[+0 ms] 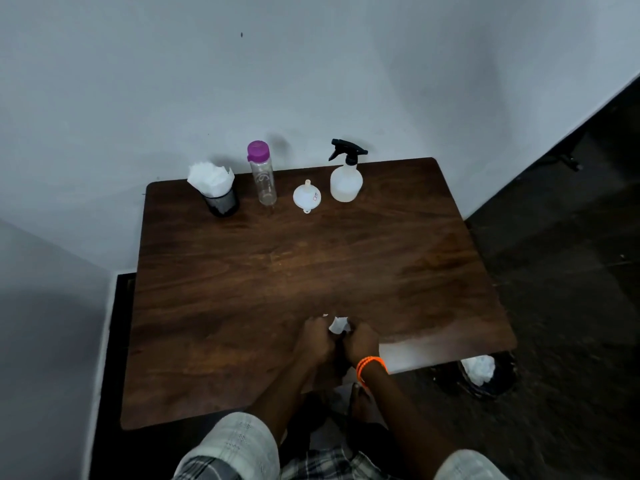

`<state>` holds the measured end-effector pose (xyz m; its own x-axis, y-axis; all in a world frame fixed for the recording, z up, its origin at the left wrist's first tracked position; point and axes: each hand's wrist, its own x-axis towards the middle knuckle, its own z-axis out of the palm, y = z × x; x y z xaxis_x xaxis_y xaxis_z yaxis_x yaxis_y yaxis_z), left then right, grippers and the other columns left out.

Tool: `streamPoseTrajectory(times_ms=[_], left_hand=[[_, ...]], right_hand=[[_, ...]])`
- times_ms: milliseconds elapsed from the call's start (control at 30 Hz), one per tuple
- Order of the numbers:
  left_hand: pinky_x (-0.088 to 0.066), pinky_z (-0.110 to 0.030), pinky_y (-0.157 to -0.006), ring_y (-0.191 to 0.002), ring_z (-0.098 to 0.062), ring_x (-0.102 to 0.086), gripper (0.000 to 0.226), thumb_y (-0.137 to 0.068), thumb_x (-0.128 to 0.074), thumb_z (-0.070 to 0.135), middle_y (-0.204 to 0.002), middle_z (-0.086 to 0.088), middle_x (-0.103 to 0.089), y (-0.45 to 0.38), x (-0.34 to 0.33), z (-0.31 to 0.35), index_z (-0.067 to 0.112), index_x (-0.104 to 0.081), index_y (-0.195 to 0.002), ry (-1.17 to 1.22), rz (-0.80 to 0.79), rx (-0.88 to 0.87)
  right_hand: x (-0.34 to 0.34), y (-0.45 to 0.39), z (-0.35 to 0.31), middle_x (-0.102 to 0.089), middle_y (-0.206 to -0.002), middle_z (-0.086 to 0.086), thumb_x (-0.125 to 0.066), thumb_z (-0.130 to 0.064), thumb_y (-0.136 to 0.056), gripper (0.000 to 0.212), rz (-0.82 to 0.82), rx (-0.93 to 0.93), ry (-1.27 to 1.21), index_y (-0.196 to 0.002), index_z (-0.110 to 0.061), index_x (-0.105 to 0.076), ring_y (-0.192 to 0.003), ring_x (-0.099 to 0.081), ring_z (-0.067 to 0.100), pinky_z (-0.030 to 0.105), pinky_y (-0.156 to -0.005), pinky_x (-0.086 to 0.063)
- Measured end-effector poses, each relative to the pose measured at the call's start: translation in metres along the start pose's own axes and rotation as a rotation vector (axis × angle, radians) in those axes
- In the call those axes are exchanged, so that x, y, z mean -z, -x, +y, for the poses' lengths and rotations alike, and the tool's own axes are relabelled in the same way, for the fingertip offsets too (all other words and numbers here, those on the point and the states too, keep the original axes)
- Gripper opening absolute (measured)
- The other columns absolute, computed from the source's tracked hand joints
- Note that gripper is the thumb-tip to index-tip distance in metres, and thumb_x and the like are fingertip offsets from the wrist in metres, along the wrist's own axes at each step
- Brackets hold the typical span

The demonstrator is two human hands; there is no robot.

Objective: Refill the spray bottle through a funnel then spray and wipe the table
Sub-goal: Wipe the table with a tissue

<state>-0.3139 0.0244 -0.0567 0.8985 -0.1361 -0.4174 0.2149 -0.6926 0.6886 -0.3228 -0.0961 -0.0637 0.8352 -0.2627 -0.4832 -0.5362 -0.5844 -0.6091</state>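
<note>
A: What stands at the far edge of the desk (242, 289), from left to right?

B: First a black mesh holder (222, 202) with white tissues (210, 180) standing up in it, easy to pull out. Beside it a clear water bottle (264, 174) with a purple cap, closed. Then the small white funnel (307, 195), resting on its wide mouth with the spout up, so it does not roll. At the right is the spray bottle (346, 178), upright, its black trigger head screwed on.

A: So the funnel is not in the spray bottle?

B: No, it sits just beside it, apart. I think the row is kept at the back to leave the middle of the desk free for wiping.

A: And the hands?

B: Both are near the front edge, close together. The left hand (317, 337) and the right hand (360, 341), which has an orange band at the wrist, are curled around a crumpled white tissue (338, 324) between them.

A: Why both hands on it?

B: My guess is they bunch it into a pad for wiping, or into a ball to throw away. On the floor at the right, a dark bin (485, 375) holds white paper (479, 368).
</note>
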Motion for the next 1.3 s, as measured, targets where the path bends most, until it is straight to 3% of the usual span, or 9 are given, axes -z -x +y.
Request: streamPoseTrajectory(times_ms=[133,267,333,467,600,867,967,1100,1300], left_hand=[[-0.057,-0.035,-0.08,-0.099,-0.026,-0.072,0.03,-0.081,-0.061,0.026,-0.102,-0.01,-0.077,-0.01,-0.012,-0.013,0.012,-0.077,-0.103,0.035,-0.052,0.094],[-0.052,-0.026,-0.087,-0.104,-0.019,-0.068,0.027,-0.091,-0.069,0.009,-0.115,-0.014,-0.073,-0.022,-0.011,-0.012,0.003,-0.073,-0.117,0.321,-0.021,0.218],[-0.053,-0.034,-0.094,-0.104,-0.025,-0.066,0.038,-0.087,-0.071,-0.006,-0.117,-0.024,-0.07,-0.027,-0.007,-0.009,-0.007,-0.065,-0.125,0.512,-0.046,0.335],[-0.056,-0.031,-0.075,-0.079,-0.024,-0.067,0.031,-0.08,-0.079,0.0,-0.088,-0.017,-0.074,-0.033,0.007,-0.005,0.001,-0.07,-0.11,0.68,-0.034,0.445],[-0.054,-0.015,-0.053,-0.065,-0.013,-0.063,0.02,-0.084,-0.074,-0.005,-0.079,-0.009,-0.068,-0.043,0.02,0.019,0.007,-0.067,-0.099,0.772,-0.015,0.391],[-0.063,-0.028,-0.067,-0.074,-0.021,-0.071,0.013,-0.089,-0.066,-0.01,-0.085,-0.015,-0.072,-0.066,0.025,0.089,0.002,-0.069,-0.092,0.899,-0.155,0.243],[-0.062,-0.033,-0.069,-0.07,-0.022,-0.07,0.014,-0.087,-0.068,-0.01,-0.082,-0.015,-0.072,-0.072,0.014,0.118,0.003,-0.07,-0.091,0.839,-0.201,0.2],[-0.055,-0.017,-0.052,-0.053,-0.006,-0.066,0.013,-0.083,-0.072,-0.011,-0.066,-0.002,-0.07,-0.081,-0.011,0.165,0.0,-0.073,-0.091,0.67,-0.186,0.073],[-0.049,-0.013,-0.053,-0.055,-0.002,-0.062,0.014,-0.08,-0.076,-0.007,-0.076,-0.006,-0.071,-0.1,-0.067,0.238,0.001,-0.076,-0.092,0.522,-0.229,0.001]], right_hand=[[-0.008,-0.003,-0.007,-0.074,-0.102,0.027,-0.064,0.0,-0.095,0.016,-0.062,-0.079,-0.324,-0.103,0.008,-0.075,-0.096,-0.066,0.024,0.019,-0.072,-0.041],[-0.008,-0.01,-0.01,-0.068,-0.077,0.009,-0.06,0.014,-0.092,0.018,-0.147,-0.229,-0.599,-0.099,0.001,-0.071,-0.076,-0.061,0.023,0.023,-0.061,-0.053],[-0.002,-0.012,-0.008,-0.065,-0.077,0.009,-0.051,0.025,-0.089,0.032,-0.223,-0.318,-0.744,-0.093,-0.003,-0.067,-0.07,-0.059,0.021,0.018,-0.053,-0.054],[0.01,-0.018,-0.011,-0.07,-0.077,0.013,-0.041,0.026,-0.09,0.038,-0.356,-0.376,-0.887,-0.092,-0.002,-0.067,-0.062,-0.067,0.016,0.02,-0.052,-0.056],[0.036,-0.028,-0.022,-0.071,-0.089,0.013,-0.048,0.016,-0.094,0.027,-0.39,-0.316,-1.019,-0.102,0.0,-0.067,-0.076,-0.067,0.02,0.022,-0.061,-0.058],[0.104,-0.04,-0.02,-0.077,-0.079,0.006,-0.06,0.003,-0.096,0.018,-0.182,-0.254,-1.162,-0.107,-0.01,-0.065,-0.064,-0.072,0.014,0.025,-0.055,-0.057],[0.135,-0.037,-0.015,-0.077,-0.084,0.011,-0.058,0.008,-0.094,0.021,-0.176,-0.193,-1.186,-0.11,-0.004,-0.066,-0.069,-0.074,0.018,0.028,-0.059,-0.061],[0.182,-0.039,0.005,-0.072,-0.095,0.017,-0.06,0.014,-0.09,0.03,-0.115,-0.136,-1.134,-0.118,0.003,-0.065,-0.073,-0.074,0.021,0.031,-0.063,-0.062],[0.254,-0.053,0.055,-0.075,-0.082,0.011,-0.067,0.01,-0.087,0.02,0.028,-0.134,-1.055,-0.1,-0.005,-0.07,-0.068,-0.074,0.017,0.03,-0.068,-0.059]])
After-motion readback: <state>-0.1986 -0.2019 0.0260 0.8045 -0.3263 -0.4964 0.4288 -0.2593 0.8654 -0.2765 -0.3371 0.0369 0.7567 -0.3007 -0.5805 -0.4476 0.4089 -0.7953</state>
